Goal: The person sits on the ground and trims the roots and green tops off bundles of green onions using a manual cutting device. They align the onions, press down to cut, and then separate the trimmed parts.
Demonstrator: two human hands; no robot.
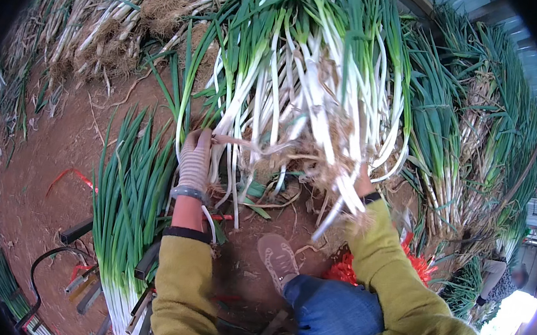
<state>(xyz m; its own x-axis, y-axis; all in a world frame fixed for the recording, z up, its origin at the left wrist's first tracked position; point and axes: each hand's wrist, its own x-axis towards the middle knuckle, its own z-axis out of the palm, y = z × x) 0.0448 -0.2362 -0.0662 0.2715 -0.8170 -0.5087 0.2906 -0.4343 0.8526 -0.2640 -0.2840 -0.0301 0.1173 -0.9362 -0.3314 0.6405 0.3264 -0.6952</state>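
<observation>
A large bunch of green onions (316, 88) with white stalks, green tops and blurred, hairy roots lies spread before me. My left hand (196, 159), in a striped knit glove, is closed around stalks at the bunch's left edge. A brown dry strip (251, 144) runs from beside its fingers toward the roots. My right hand (364, 181) reaches behind the root ends on the right; stalks hide most of its fingers, so its grip cannot be made out. Below the left hand, a trimmed bundle of green onions (135, 213) rests among dark metal bars (148, 257).
Untrimmed onions with soil-brown roots (117, 30) are heaped at upper left. More onion bundles (441, 158) stand along the right side. Red plastic strips (343, 270) lie near my shoe (278, 259). A black cable (35, 276) curves at lower left. Another person (503, 281) is at far right.
</observation>
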